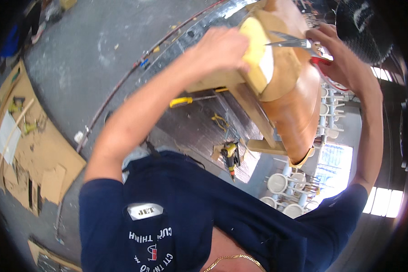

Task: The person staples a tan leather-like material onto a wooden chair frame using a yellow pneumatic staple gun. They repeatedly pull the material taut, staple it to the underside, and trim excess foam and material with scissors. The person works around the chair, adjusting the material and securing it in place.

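Note:
My left hand (pixel 223 47) is closed at the edge of a piece of yellow foam (pixel 255 41), its fingertips partly hidden there. The foam lies on a wooden-framed piece covered in brown leather (pixel 294 111), with a tan flap (pixel 284 68) beside it. In my right hand (pixel 342 59) is a pair of scissors (pixel 294 43) with red handles. Their blades are spread, tips pointing left toward the foam and over the tan flap. Bare wooden rails (pixel 249 102) of the frame show below the foam.
Below the frame, a yellow-handled screwdriver (pixel 181 102), yellow pliers (pixel 220 121) and a yellow-black power tool (pixel 230 156) lie on a worktop. A long hose (pixel 106 102) crosses the floor. Cardboard (pixel 54 145) with scraps lies left; several white stools (pixel 277 183) stand right.

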`<action>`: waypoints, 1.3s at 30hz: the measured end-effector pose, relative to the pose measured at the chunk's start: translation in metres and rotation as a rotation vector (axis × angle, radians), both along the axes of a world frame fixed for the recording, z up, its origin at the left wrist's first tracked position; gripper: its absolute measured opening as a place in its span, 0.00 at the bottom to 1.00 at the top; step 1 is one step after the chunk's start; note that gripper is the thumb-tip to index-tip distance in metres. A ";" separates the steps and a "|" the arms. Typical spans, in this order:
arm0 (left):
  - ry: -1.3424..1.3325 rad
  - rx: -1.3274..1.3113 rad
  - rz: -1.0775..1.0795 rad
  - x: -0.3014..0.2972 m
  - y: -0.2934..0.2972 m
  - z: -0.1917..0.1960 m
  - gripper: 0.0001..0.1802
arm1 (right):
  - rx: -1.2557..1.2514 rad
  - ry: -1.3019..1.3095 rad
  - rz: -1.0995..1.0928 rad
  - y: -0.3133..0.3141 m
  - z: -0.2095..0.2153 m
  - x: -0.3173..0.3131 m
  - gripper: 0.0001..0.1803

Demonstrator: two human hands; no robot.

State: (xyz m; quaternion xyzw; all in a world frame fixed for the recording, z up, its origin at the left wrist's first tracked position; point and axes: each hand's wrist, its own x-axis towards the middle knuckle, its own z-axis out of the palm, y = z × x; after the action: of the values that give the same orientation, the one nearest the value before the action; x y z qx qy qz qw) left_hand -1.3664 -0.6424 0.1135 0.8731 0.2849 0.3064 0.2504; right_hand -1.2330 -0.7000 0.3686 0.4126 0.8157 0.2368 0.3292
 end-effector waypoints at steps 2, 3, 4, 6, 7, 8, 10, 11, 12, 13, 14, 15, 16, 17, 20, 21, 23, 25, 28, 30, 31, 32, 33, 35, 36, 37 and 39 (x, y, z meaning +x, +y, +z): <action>-0.048 0.080 -0.105 -0.017 0.018 0.013 0.23 | 0.037 0.008 -0.056 -0.001 -0.002 -0.012 0.24; -0.019 0.126 -0.192 -0.008 0.016 0.021 0.21 | 0.061 -0.051 -0.134 -0.016 0.004 -0.022 0.24; -0.019 0.184 -0.207 -0.005 0.019 0.025 0.22 | 0.054 -0.048 -0.117 -0.011 0.011 -0.010 0.24; -0.024 0.268 -0.208 -0.009 0.017 0.020 0.25 | 0.053 -0.080 -0.152 -0.005 0.011 -0.006 0.25; -0.036 0.304 -0.194 -0.009 0.014 0.018 0.26 | 0.068 -0.121 -0.206 -0.007 0.013 -0.009 0.25; -0.047 0.341 -0.182 -0.010 0.012 0.015 0.27 | 0.055 -0.106 -0.233 -0.006 0.015 -0.004 0.26; -0.011 0.496 -0.096 -0.010 0.009 0.002 0.24 | 0.041 -0.076 -0.273 -0.006 0.016 0.004 0.26; -0.029 0.552 -0.054 -0.010 0.010 -0.002 0.22 | 0.042 -0.063 -0.288 -0.007 0.016 0.006 0.26; -0.047 0.607 -0.013 -0.009 0.011 -0.004 0.19 | 0.042 -0.050 -0.303 -0.008 0.017 0.007 0.26; -0.049 0.550 -0.018 -0.012 0.011 0.002 0.17 | 0.052 -0.054 -0.327 -0.012 0.017 0.007 0.26; -0.051 0.492 -0.024 -0.014 0.013 0.009 0.16 | 0.063 -0.054 -0.335 -0.014 0.017 0.010 0.26; -0.052 0.434 -0.031 -0.016 0.012 0.015 0.14 | 0.075 -0.052 -0.345 -0.015 0.018 0.015 0.25; -0.117 0.340 0.003 -0.019 0.008 0.011 0.14 | 0.093 -0.051 -0.339 -0.016 0.021 0.013 0.25; -0.183 0.245 0.023 -0.015 0.001 0.000 0.13 | 0.082 -0.031 -0.338 -0.017 0.022 0.015 0.25; -0.246 -0.110 -0.088 -0.008 -0.008 -0.017 0.21 | 0.063 0.024 -0.335 -0.022 0.027 0.016 0.25; -0.307 -0.169 -0.118 -0.007 -0.012 -0.022 0.26 | 0.059 0.041 -0.341 -0.024 0.027 0.014 0.25; -0.412 -0.216 -0.069 -0.002 -0.018 -0.022 0.49 | 0.046 0.053 -0.356 -0.026 0.024 0.015 0.24; -0.358 -0.166 0.153 0.008 -0.033 -0.018 0.54 | 0.031 0.028 -0.305 -0.023 0.019 0.020 0.24; -0.254 -0.181 0.216 0.018 -0.034 -0.018 0.56 | 0.019 -0.039 -0.247 -0.018 0.009 0.012 0.24; -0.203 -0.263 0.136 0.018 -0.034 -0.018 0.51 | 0.016 -0.111 -0.205 -0.018 0.004 0.000 0.23; -0.190 -0.259 0.131 0.018 -0.035 -0.019 0.48 | 0.013 -0.119 -0.141 -0.017 0.002 -0.004 0.23; -0.178 -0.255 0.126 0.018 -0.036 -0.019 0.45 | 0.010 -0.126 -0.076 -0.016 0.000 -0.008 0.22; -0.165 -0.251 0.122 0.018 -0.036 -0.019 0.42 | 0.007 -0.133 -0.011 -0.014 -0.003 -0.010 0.22; -0.235 -0.193 0.170 0.016 -0.036 -0.026 0.35 | 0.008 -0.110 0.050 -0.013 -0.009 -0.016 0.22; -0.270 -0.164 0.196 0.016 -0.036 -0.029 0.32 | 0.002 -0.102 0.070 -0.011 -0.009 -0.016 0.23; -0.304 -0.175 0.192 0.016 -0.038 -0.030 0.30 | -0.006 -0.092 0.086 -0.009 -0.010 -0.013 0.23; -0.372 -0.197 0.187 0.019 -0.045 -0.032 0.26 | -0.034 -0.082 0.094 -0.004 -0.012 -0.004 0.24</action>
State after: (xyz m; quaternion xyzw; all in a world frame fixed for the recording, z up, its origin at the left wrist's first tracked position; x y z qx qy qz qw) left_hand -1.3478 -0.6870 0.0816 0.7428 0.3419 0.4544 0.3533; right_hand -1.2374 -0.7041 0.3565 0.3581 0.8240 0.2549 0.3575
